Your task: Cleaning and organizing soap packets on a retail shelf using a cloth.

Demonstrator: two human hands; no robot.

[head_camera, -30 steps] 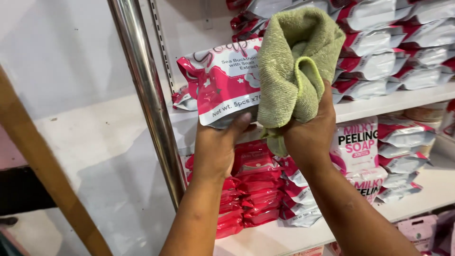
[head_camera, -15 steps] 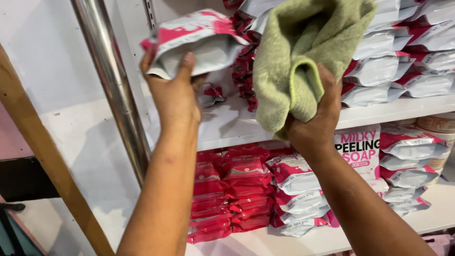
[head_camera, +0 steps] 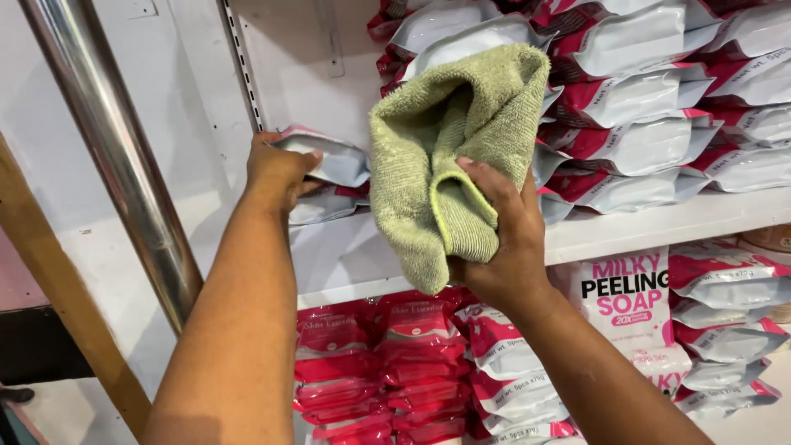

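White shelf (head_camera: 659, 227) ahead: our left hand (head_camera: 276, 169) fingers clamp a pouch (head_camera: 325, 156) at 10 o'clock; right hand (head_camera: 503, 243) fingers clamp the green towel (head_camera: 445, 148).

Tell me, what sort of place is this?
Probably a shop or stockroom: white shelves carry stacks of identical pink-and-silver packets. The left hand holds one packet, the right hand a green cloth.

A: Bkgd, left side?
B: White wall (head_camera: 99, 272); polished steel pole (head_camera: 107, 156), slanted; wooden beam (head_camera: 58, 305), diagonal, nr bottom left.
A: Furniture?
B: White shelf unit: upper shelf (head_camera: 659, 227), slotted upright rail (head_camera: 241, 70), white back panel (head_camera: 297, 66). Even, bright light.
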